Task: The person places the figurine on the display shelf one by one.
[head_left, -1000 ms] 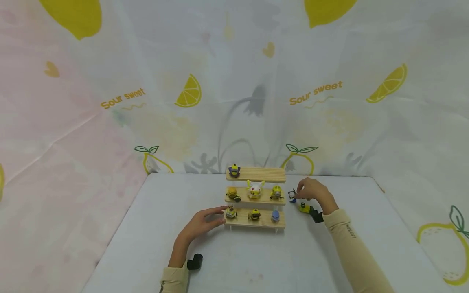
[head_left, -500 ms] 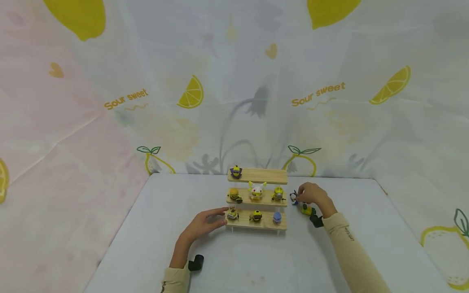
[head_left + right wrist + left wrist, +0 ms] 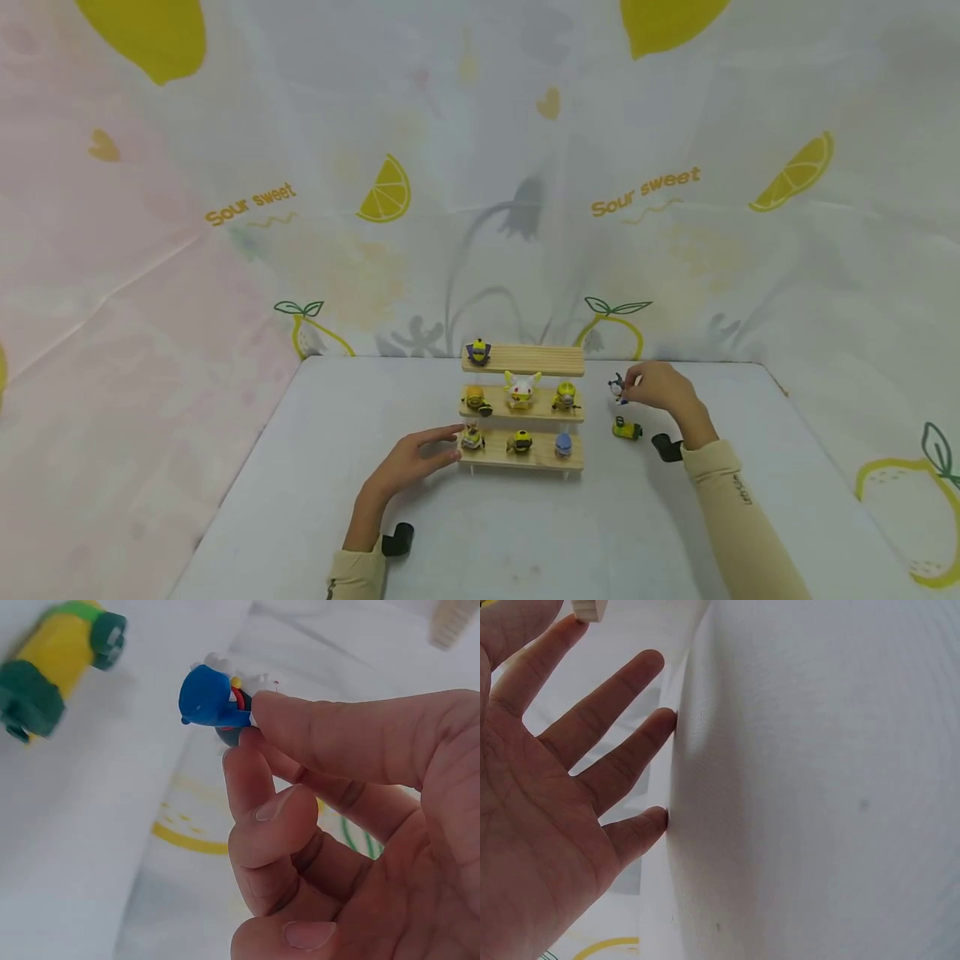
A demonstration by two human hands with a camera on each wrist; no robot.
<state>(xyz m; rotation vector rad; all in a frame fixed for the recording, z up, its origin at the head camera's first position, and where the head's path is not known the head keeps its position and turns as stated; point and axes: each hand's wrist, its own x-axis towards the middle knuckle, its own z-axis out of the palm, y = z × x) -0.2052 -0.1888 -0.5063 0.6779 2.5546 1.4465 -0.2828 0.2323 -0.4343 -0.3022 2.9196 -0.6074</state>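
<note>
Between thumb and fingers my right hand [image 3: 663,389] pinches a small blue-and-white toy figurine [image 3: 214,701], held right of the wooden shelf. In the right wrist view its blue part faces the camera. My left hand [image 3: 411,458] has its fingers spread and touches the left end of the three-tier wooden display shelf [image 3: 540,360]. On the top tier stands a yellow-and-purple figurine [image 3: 478,352]. The middle tier bears a white figurine with yellow ears [image 3: 521,388] between two yellow ones. Along the bottom tier are two yellowish figurines and a blue one [image 3: 563,445].
A yellow-and-green figurine [image 3: 626,428] lies on its side on the white table [image 3: 517,533], right of the shelf and below my right hand. Behind the table hangs a lemon-print cloth [image 3: 480,167]. Black wrist cameras jut from both sleeves.
My right hand has moved right and a little up with the blue-and-white figurine, uncovering the yellow-and-green one on the table. The left hand stays at the shelf's left end.
</note>
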